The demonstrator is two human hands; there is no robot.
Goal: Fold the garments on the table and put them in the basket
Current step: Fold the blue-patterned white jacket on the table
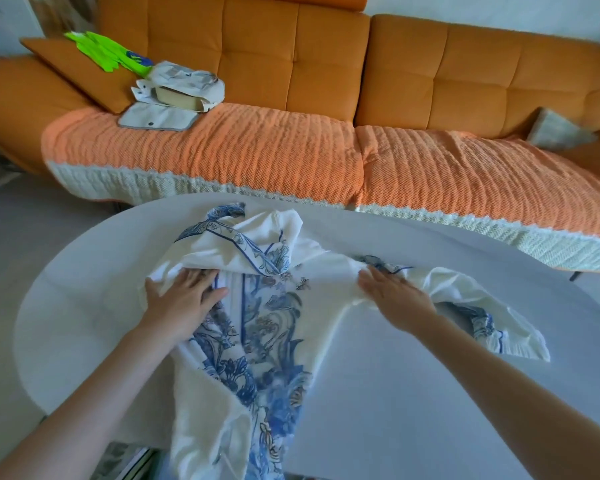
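White garment [257, 327], blue floral print, possibly dress, spread rumpled on table [395, 393], hem overhanging near edge.

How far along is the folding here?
Nothing looks finished. In hand: the blue-and-white garment lies spread, unfolded, on the table, left hand and right hand pressing flat on it. Left: folding it and putting it in a basket, which I cannot clearly identify.

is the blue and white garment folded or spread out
Spread out, not folded: the garment lies lengthwise on the table, one sleeve stretched right, left hand and right hand flat on it.
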